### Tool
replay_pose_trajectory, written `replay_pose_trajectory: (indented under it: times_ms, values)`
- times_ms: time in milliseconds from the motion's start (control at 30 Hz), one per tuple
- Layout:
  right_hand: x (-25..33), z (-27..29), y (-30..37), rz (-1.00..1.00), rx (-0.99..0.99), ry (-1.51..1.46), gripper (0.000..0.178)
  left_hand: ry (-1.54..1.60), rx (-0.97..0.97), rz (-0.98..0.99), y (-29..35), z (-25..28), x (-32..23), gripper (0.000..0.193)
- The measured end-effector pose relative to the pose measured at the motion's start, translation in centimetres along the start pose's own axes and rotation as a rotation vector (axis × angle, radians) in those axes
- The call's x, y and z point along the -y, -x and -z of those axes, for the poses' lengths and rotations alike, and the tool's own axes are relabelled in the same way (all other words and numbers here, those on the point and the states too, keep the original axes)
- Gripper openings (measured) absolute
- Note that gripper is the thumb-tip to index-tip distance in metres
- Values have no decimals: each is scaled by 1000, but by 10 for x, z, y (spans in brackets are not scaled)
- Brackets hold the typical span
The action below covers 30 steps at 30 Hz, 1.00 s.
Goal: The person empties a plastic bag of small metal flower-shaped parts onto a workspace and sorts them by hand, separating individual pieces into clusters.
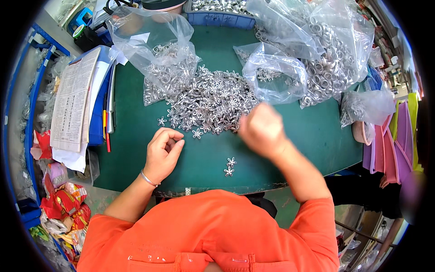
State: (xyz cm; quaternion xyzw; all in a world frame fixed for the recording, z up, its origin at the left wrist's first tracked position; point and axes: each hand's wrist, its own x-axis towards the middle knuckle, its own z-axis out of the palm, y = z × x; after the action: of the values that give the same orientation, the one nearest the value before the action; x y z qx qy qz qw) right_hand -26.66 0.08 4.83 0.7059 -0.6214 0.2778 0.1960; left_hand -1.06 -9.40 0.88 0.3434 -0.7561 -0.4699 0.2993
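A heap of silver flower-shaped metal pieces (208, 99) lies on the green tabletop (308, 140). My left hand (165, 149) rests on the table at the heap's near left edge, fingers loosely curled in, with nothing visible in it. A metal bangle circles that wrist. At the heap's right edge is my right hand (263, 130), blurred by motion; its fingertips are hidden. Two flower pieces (229, 166) lie close together, nearer to me. One loose flower piece (197, 133) sits by the heap's front edge, another (161, 121) at its left.
Clear plastic bags of metal parts stand at the back left (174, 68) and back right (331, 63). Between them at the back is a blue tray (222, 19) of metal parts. Printed papers (74, 99) and pens (108, 115) lie left. Coloured plastic bins (389, 140) stand right.
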Motion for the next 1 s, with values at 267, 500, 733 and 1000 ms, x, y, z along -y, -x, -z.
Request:
replay_pose_trajectory:
  times_ms: [267,500,733,1000]
  values:
    - [-48,26,-12,-248,127,35,23,-101,145,-109,-2,-6,-16,13]
    - [15,33,66,-569,457,-165,21,-148,456,-469,-4,-53,-35,35]
    - [44,12,93,-470,60,-177,17,-175,518,-418,1,-68,-20,21]
    - [52,34,99,-481,144,-411,18,-121,407,-299,3,-42,-17,13]
